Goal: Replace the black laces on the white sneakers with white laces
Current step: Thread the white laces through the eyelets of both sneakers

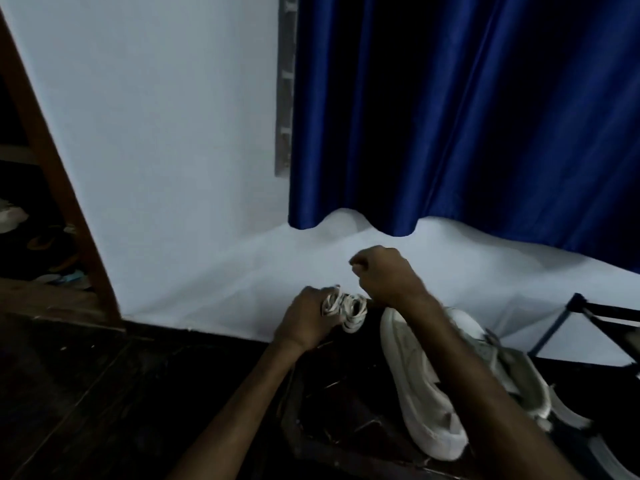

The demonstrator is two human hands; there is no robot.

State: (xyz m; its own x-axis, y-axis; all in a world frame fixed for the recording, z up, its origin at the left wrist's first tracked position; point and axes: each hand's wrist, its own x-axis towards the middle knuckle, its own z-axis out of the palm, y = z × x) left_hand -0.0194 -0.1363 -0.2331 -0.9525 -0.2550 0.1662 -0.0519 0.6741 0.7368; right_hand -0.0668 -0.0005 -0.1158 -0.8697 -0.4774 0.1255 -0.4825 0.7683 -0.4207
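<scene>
My left hand [306,318] grips a coiled bundle of white laces [348,308] low in the middle of the view. My right hand [384,275] is closed in a fist just above and to the right of the bundle; whether it pinches a lace end is hidden. A white sneaker [422,393] lies on its side under my right forearm, sole edge toward the left. A second sneaker [516,372] lies behind it, partly covered by my arm. No black laces can be made out in the dim light.
A dark low stand or crate [332,441] holds the sneakers on a dark floor. A white wall and a blue curtain [467,116] rise behind. A wooden shelf frame [52,168] with footwear stands at the left. A black metal rack [588,320] is at the right.
</scene>
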